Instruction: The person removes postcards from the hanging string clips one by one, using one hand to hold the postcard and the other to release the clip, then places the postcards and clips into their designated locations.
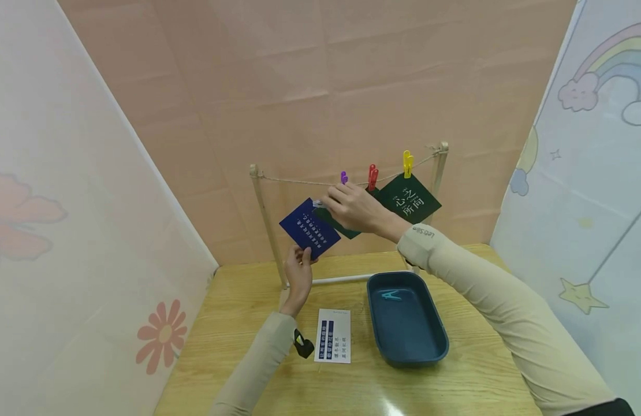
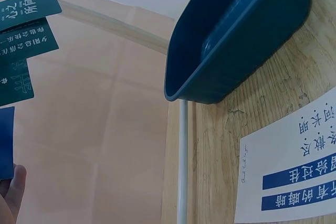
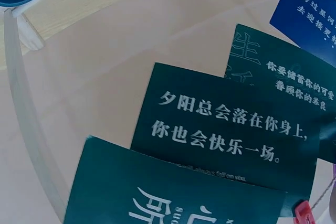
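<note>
Backdrop is a peach cloth [image 1: 237, 104] behind a wood-grain counter [image 1: 237, 323] carrying a wooden frame [image 1: 267, 222] strung with a cord [image 1: 291, 181]. Step in hand, by judgement: pegging a blue card [image 1: 309, 231] to that cord. The left hand [image 1: 298, 271] pinches the card's lower corner; the right hand [image 1: 351, 205] pinches a pale clothespin [image 1: 317, 204] at its upper end, just below the cord. Whether the clothespin grips the card cannot be told. The next move likely calls for raising corner and cord together into the clothespin, the left hand steadying. Card condition: dark blue, rectangular, held aslant, two lines of white Chinese characters, no crease visible. It hangs left of three green cards [image 3: 220, 119].
</note>
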{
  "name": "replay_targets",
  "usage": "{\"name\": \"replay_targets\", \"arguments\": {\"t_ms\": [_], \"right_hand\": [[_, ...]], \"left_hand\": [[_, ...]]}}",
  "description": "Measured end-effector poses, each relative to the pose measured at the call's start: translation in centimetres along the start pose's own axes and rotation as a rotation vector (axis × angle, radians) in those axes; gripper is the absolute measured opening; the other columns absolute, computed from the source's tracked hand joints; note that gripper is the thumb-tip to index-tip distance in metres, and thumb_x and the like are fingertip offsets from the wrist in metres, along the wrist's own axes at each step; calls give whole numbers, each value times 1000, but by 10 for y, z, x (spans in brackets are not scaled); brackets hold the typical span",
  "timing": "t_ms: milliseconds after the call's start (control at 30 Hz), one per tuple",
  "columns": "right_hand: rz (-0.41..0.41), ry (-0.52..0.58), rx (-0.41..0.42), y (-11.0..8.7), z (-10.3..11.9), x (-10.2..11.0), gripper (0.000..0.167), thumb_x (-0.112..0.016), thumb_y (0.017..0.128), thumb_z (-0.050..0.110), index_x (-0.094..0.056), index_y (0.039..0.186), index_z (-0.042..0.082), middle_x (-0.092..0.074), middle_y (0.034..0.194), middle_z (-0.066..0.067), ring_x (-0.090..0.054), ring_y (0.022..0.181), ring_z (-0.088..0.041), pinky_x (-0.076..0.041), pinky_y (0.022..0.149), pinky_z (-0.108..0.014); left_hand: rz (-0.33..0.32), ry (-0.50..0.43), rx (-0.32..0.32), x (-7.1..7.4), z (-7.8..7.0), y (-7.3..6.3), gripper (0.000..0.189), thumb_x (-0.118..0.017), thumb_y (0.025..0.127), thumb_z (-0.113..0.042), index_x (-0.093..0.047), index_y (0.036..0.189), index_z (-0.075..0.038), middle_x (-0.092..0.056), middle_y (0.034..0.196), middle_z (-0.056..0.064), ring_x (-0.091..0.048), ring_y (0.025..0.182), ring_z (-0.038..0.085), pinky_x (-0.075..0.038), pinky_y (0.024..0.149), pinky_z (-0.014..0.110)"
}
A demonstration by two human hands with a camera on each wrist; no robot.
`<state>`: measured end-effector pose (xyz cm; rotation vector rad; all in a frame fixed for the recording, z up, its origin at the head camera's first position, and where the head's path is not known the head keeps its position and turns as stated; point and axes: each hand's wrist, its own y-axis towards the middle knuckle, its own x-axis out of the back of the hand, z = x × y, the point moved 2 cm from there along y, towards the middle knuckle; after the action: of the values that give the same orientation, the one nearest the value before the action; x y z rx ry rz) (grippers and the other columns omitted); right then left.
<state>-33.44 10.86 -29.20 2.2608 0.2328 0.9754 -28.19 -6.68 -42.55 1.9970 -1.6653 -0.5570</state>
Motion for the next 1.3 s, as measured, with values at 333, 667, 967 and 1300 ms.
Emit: {"name": "replay_targets", "arguments": {"t_ms": [333,667,967,1300], "right_hand": [[29,-6,-12,-8,2,-6,21,-68,92,11,-68,109,-1,-64,97,-13,-59,83,-28,-54,80,-39],[77,17,-26,-22,9,-12,18,-67,92,10,-67,107,-1,-62,93,-13,-59,83,-28,-55,89,-44],[82,31,-38,-32,12,-17,21,-70,91,12,-68,108,0,-62,92,-12,-57,77,-25,-54,72,-37],[91,35,-47,-44,16,-23,23,-71,91,14,-69,109,0,-64,95,-11,-59,79,-25,-53,69,-34]], "left_hand": [[-27,29,17,3,-1,-1,12,-51,99,10,-51,107,18,-60,95,35,-65,83,50,-58,73,55],[9,18,15,6,5,-7,11,-50,98,12,-51,106,19,-60,95,37,-64,85,51,-58,73,57],[18,19,2,8,4,-9,11,-50,98,13,-50,106,21,-60,94,37,-65,84,52,-57,72,58],[22,13,36,10,43,-11,13,-49,99,10,-50,109,20,-61,95,35,-65,83,51,-58,71,56]]}}
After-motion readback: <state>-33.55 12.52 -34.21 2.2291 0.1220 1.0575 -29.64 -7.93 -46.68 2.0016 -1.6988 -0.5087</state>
